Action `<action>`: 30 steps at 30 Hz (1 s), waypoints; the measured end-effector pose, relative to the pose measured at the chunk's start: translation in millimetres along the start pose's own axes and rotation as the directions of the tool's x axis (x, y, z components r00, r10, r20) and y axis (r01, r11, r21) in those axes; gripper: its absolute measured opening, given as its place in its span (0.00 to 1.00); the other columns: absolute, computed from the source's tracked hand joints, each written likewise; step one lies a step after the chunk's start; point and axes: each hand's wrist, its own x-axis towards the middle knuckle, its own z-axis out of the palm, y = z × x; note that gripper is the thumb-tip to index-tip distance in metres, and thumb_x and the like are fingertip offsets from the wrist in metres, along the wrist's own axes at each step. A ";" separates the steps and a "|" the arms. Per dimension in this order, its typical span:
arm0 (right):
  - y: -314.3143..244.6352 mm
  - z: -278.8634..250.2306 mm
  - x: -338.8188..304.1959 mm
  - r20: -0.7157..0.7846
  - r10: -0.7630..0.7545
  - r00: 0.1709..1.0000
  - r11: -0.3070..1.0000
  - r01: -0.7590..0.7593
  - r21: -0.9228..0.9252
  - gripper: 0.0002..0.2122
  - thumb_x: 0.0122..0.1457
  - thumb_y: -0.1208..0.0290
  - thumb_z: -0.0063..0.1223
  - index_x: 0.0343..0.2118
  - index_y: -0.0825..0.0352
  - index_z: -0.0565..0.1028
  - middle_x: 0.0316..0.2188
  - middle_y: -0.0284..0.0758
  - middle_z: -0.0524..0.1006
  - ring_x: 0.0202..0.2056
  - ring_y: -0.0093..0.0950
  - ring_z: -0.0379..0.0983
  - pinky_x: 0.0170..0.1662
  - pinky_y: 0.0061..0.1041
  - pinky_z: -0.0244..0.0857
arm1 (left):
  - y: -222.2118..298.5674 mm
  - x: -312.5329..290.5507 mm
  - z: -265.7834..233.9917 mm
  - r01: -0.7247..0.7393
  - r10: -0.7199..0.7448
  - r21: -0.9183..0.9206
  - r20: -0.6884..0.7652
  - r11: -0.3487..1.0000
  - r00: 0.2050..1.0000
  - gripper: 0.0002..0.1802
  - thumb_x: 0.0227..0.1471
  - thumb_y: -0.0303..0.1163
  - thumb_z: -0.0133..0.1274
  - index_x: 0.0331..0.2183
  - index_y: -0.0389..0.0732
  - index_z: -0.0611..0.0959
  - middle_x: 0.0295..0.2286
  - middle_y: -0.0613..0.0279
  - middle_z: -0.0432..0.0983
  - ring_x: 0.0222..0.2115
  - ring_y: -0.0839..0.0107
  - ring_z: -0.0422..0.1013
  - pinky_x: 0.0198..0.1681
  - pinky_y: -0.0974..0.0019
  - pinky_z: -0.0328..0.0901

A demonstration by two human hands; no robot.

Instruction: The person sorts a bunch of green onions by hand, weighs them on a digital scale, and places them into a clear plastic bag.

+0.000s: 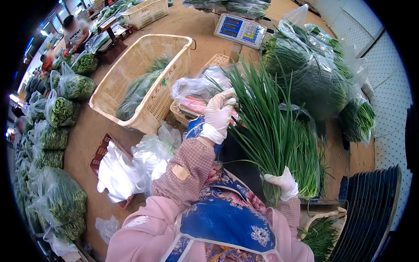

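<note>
My right hand (282,182), in a white glove, grips the base of a bunch of long green chives (262,118) that fans upward. My left hand (218,114), also gloved in white, is raised and pinches the leaves near the bunch's upper left side. Behind the bunch lie more chives (305,157) in an open clear bag. I wear a blue patterned apron and pink sleeves with checked cuffs.
A large cream plastic basket (131,74) holds a bag of greens. A weighing scale (240,29) stands at the back. Big bagged greens (305,70) are piled right; several bagged greens (61,109) line the left. Loose plastic bags (131,166) lie on the floor. Stacked dark trays (375,205) sit right.
</note>
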 end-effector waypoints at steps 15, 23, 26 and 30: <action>-38.1 54.4 -7.5 -0.098 -0.067 0.993 0.996 0.072 0.055 0.23 0.38 0.76 0.57 0.42 0.72 0.68 0.30 0.36 0.74 0.29 0.25 0.71 0.35 0.23 0.66 | 45.0 -21.5 -5.3 -0.251 0.404 0.848 0.048 0.467 0.914 0.24 0.34 0.19 0.48 0.39 0.44 0.78 0.29 0.54 0.70 0.35 0.57 0.67 0.38 0.62 0.63; -59.8 43.2 7.8 -0.072 0.092 0.993 0.992 -0.085 0.093 0.14 0.45 0.84 0.54 0.38 0.74 0.71 0.30 0.37 0.76 0.29 0.26 0.73 0.33 0.22 0.68 | 45.3 -11.7 -96.6 -0.357 0.745 0.832 -0.098 0.426 0.660 0.20 0.35 0.17 0.45 0.34 0.41 0.79 0.23 0.56 0.73 0.24 0.59 0.70 0.32 0.62 0.65; -32.5 3.4 16.6 -0.172 -0.127 0.977 0.992 0.124 -0.027 0.24 0.39 0.77 0.53 0.44 0.73 0.66 0.33 0.37 0.74 0.30 0.28 0.72 0.38 0.26 0.67 | 38.0 -17.0 -141.9 -0.240 0.635 0.775 -0.252 0.584 0.731 0.17 0.38 0.19 0.45 0.34 0.40 0.79 0.29 0.55 0.75 0.29 0.61 0.71 0.37 0.62 0.65; -35.3 16.6 7.1 -0.310 -0.146 0.939 0.971 0.196 0.136 0.23 0.44 0.82 0.54 0.46 0.72 0.64 0.32 0.36 0.73 0.27 0.25 0.71 0.31 0.23 0.69 | -8.0 -96.2 -237.0 0.196 0.315 0.695 -0.534 0.692 0.785 0.15 0.44 0.25 0.44 0.36 0.41 0.79 0.32 0.52 0.75 0.34 0.59 0.70 0.40 0.61 0.65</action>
